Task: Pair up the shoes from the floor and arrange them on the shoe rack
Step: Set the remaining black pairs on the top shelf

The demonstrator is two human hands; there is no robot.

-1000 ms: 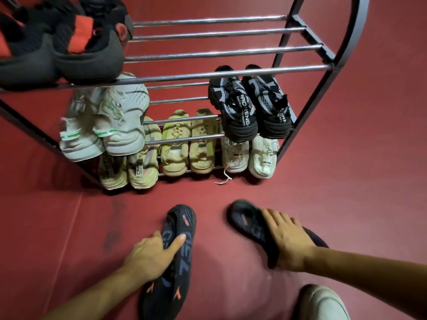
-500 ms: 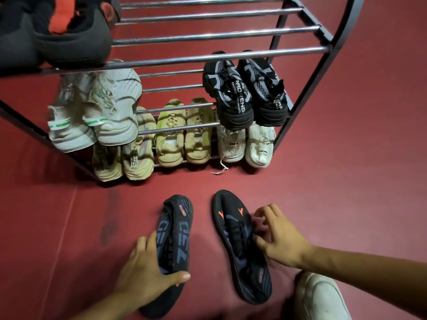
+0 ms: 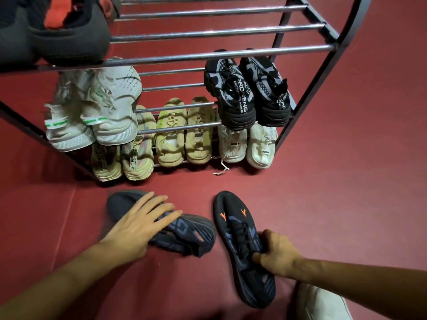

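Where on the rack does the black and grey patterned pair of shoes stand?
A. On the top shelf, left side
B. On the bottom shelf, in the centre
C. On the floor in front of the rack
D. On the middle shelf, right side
D: the black and grey patterned pair sits on the middle bars at the right end of the rack, above the white pair on the bottom shelf.

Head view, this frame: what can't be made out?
- Pale object, bottom right: cut off by the frame edge; whether it is a shoe is unclear.
- Dark shoes with red on the top shelf: cropped by the top-left edge.
- Left hand: motion-blurred, covers the left dark shoe.
- Right hand: fingertips hidden in the right dark shoe.
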